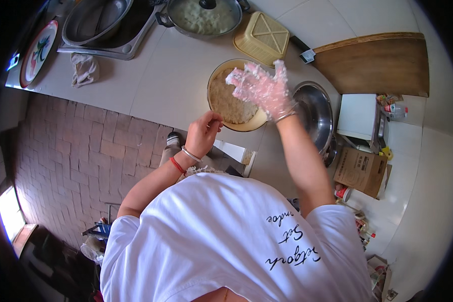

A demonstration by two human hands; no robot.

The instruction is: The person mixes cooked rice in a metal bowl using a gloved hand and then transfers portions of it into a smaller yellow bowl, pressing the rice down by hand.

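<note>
My right hand point(262, 88), in a thin clear plastic glove smeared with white paste, is spread over an enamel basin point(257, 124). In the basin lies a flattened light-brown mass point(226, 99), its right part hidden beneath the gloved hand. My left hand point(204, 133) is bare, with its fingers curled at the basin's near-left rim. Whether those fingers pinch the rim or only rest by it is unclear. Close to my right forearm stands a shiny steel bowl point(317, 107).
Behind the basin are an upturned yellow plastic basket point(266, 36) and a lidded pan point(207, 17). A wooden board point(377, 64) and a cleaver-like black handle point(298, 44) lie right. Leftward are a cloth point(85, 70), a sink with a metal basin point(98, 22), and a patterned tray point(39, 53).
</note>
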